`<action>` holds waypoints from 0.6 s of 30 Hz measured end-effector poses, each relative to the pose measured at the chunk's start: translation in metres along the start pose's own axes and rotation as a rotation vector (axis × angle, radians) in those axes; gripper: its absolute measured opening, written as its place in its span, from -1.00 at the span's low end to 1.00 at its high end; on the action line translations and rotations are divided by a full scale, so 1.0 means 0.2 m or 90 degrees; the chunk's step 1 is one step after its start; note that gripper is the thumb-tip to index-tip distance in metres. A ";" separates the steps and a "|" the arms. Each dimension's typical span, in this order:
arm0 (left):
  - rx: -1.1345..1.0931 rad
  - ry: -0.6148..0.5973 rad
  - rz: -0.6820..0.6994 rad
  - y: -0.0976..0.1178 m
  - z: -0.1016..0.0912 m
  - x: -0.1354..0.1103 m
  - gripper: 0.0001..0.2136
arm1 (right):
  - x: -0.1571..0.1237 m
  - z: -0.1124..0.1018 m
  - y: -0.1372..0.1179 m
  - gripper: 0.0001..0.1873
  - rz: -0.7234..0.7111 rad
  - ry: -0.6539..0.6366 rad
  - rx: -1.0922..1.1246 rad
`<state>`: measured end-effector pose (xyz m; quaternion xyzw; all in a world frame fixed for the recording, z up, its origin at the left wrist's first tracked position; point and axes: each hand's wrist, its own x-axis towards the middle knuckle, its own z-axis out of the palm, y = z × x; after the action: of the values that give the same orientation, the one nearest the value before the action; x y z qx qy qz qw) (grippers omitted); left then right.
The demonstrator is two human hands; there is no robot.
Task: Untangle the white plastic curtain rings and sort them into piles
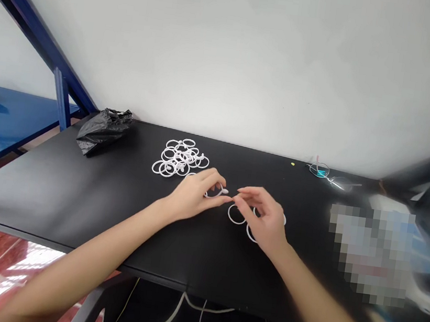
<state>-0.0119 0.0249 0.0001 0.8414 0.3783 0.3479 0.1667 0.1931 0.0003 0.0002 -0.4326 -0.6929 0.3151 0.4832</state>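
Caught the left hand mid-bench, grip closed on one white ring. Spotted the right hand at 3 o'clock of it, grip pinched narrow just beside that ring; couldn't tell whether closed on anything. Counted two or three loose rings under that hand. Reckoned only those few set apart so far, with most left in the pile at 11 o'clock. Noticed a black bag at 10 o'clock, well apart.
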 end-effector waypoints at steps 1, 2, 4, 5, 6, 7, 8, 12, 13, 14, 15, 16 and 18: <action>0.022 0.005 -0.001 -0.03 -0.01 0.01 -0.74 | 0.02 -0.02 0.01 -0.87 0.017 0.009 -0.033; 0.051 0.015 -0.001 -0.06 -0.03 0.02 -0.73 | 0.03 -0.04 0.02 -0.87 0.028 0.008 -0.074; 0.131 0.024 -0.013 -0.14 -0.05 0.03 -0.74 | 0.06 -0.07 0.04 -0.85 0.027 -0.021 -0.177; 0.175 0.015 -0.022 -0.17 -0.06 0.03 -0.75 | 0.06 -0.08 0.04 -0.84 0.019 -0.045 -0.232; 0.216 0.002 -0.031 -0.19 -0.07 0.03 -0.75 | 0.06 -0.09 0.05 -0.83 0.008 -0.070 -0.283; 0.250 -0.010 -0.040 -0.21 -0.08 0.03 -0.75 | 0.06 -0.09 0.05 -0.82 -0.005 -0.096 -0.326; 0.278 -0.016 -0.050 -0.23 -0.08 0.03 -0.74 | 0.06 -0.09 0.05 -0.82 -0.016 -0.121 -0.357; 0.299 0.035 -0.069 -0.20 -0.07 0.04 -0.72 | 0.03 -0.06 0.08 -0.84 -0.057 -0.185 -0.370; 0.278 0.044 -0.061 -0.18 -0.06 0.04 -0.73 | 0.02 -0.05 0.09 -0.87 -0.068 -0.191 -0.352; 0.247 0.047 -0.052 -0.16 -0.05 0.04 -0.75 | 0.02 -0.04 0.09 -0.89 -0.078 -0.193 -0.329; 0.211 0.043 -0.044 -0.13 -0.04 0.04 -0.76 | 0.02 -0.03 0.10 -0.89 -0.087 -0.190 -0.301; 0.171 0.032 -0.041 -0.11 -0.03 0.04 -0.77 | 0.02 -0.02 0.10 -0.88 -0.092 -0.180 -0.270; 0.083 -0.010 -0.056 -0.05 0.00 0.03 -0.76 | 0.02 -0.01 0.10 -0.89 -0.092 -0.135 -0.201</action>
<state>-0.0141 0.0355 -0.0029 0.8357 0.4356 0.3083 0.1294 0.2004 0.0122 -0.0143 -0.4165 -0.8097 0.2109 0.3555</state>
